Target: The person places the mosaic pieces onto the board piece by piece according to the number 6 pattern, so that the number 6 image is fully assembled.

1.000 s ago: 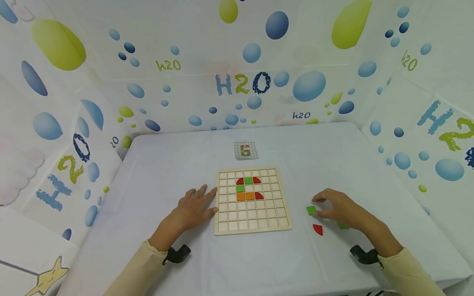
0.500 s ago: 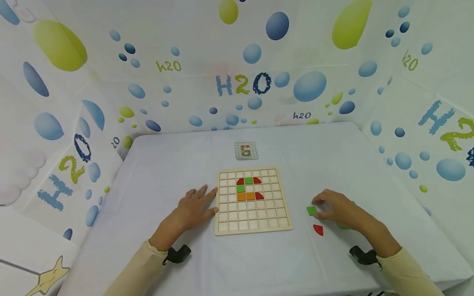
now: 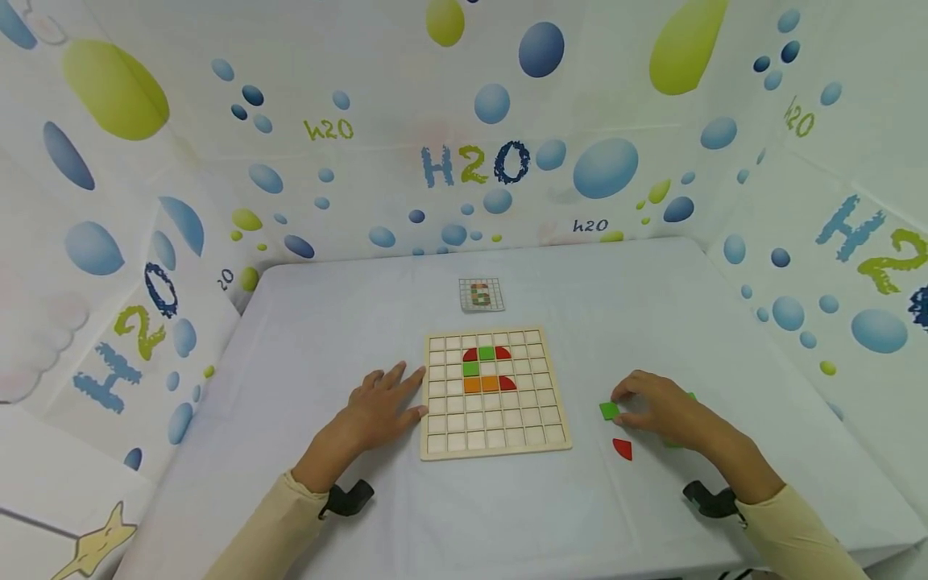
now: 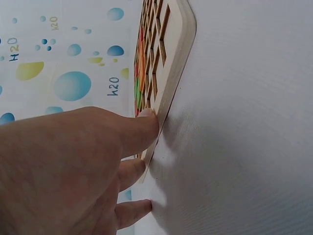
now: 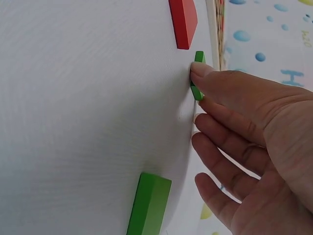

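My left hand (image 3: pixel 377 411) lies at the left side of a wooden grid board (image 3: pixel 495 457), its fingers spread and loosely bent. In the left wrist view the thumb (image 4: pixel 142 128) touches the board's edge. Red, green and orange pieces, including an orange square (image 3: pixel 473 385), sit in several cells of the grid. To the right of the board, my right hand (image 3: pixel 667 411) pinches a green square tile (image 3: pixel 607 412) between thumb and index finger, low over the cloth. The right wrist view shows the thumb (image 5: pixel 201 71) on the tile's near side, the other fingers loosely bent.
A red quarter-round piece (image 3: pixel 623 449) lies just in front of the right hand. More green pieces lie partly hidden beneath that hand, one green block (image 5: pixel 149 203) showing in the right wrist view. Behind the board is a small pattern card (image 3: pixel 481 296) on the white cloth.
The right hand has shifted very slightly at the green tile, and a bit of green now shows beyond the back of that hand. The left hand and board have stayed put.
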{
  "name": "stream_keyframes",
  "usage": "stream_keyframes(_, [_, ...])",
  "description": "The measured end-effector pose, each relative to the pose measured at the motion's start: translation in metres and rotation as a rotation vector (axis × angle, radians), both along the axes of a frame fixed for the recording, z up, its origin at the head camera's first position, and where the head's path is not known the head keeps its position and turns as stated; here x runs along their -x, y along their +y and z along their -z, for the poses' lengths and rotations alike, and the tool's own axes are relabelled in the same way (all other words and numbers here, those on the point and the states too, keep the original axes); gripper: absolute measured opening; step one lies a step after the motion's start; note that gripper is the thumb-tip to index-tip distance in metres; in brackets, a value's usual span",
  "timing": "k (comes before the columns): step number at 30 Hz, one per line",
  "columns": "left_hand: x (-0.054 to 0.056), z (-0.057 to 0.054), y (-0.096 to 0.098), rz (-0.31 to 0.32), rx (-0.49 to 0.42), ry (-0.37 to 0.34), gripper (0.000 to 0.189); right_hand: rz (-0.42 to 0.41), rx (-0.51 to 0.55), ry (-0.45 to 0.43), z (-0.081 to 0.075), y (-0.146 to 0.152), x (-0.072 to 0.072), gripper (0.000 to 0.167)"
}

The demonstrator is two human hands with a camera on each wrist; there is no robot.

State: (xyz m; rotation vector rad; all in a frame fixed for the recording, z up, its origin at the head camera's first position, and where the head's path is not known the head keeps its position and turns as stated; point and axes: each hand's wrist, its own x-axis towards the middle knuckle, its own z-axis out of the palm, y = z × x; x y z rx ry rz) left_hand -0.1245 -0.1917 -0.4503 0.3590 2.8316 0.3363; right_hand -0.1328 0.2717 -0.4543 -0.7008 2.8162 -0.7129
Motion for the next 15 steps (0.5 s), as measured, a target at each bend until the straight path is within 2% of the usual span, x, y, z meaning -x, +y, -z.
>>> stream_keyframes(12, [0.0003, 0.0004, -0.0001, 0.0, 0.01, -0.01, 0.069, -0.028, 0.001, 0.041, 0.0004, -0.0015, -0.0003, 0.026])
stream_keyframes(15, [-0.0002, -0.0002, -0.001, -0.001, -0.003, -0.013, 0.068, -0.008, 0.002, 0.019, -0.0006, -0.0016, 0.001, 0.025])
